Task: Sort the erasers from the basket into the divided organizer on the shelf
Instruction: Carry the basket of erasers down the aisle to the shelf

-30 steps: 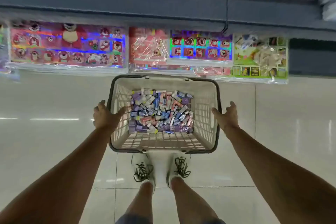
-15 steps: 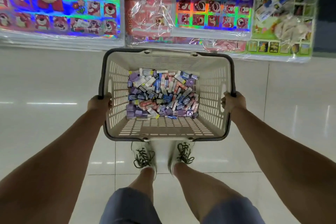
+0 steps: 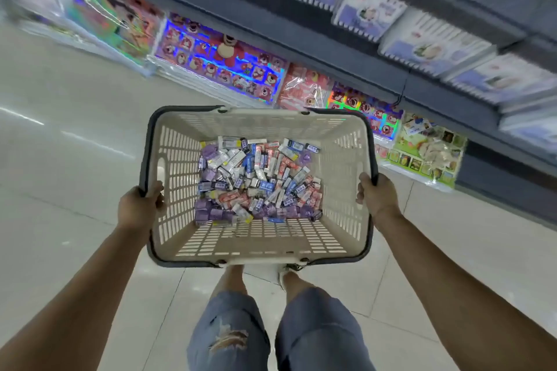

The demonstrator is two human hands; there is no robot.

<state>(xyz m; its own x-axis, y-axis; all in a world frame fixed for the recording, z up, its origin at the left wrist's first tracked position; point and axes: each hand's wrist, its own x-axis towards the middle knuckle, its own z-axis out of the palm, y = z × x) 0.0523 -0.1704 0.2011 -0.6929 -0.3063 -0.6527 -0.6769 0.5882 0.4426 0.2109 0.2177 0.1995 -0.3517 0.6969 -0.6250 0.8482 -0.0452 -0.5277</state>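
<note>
A beige slotted basket with a dark rim hangs in the air in front of me, above my knees. A heap of several wrapped erasers, purple, blue, pink and white, lies on its floor toward the far side. My left hand grips the basket's left rim, fingers curled over the edge. My right hand grips the right rim the same way. No divided organizer shows in this view.
A dark shelf unit runs diagonally across the top, with colourful bear sticker packs leaning at floor level and white notebooks above. Pale glossy floor tiles spread to the left and right. My legs and shoes are below the basket.
Both hands went from open beside the basket to gripping its side rims. The basket has risen off the floor, and the view has swung so the shelf runs diagonally.
</note>
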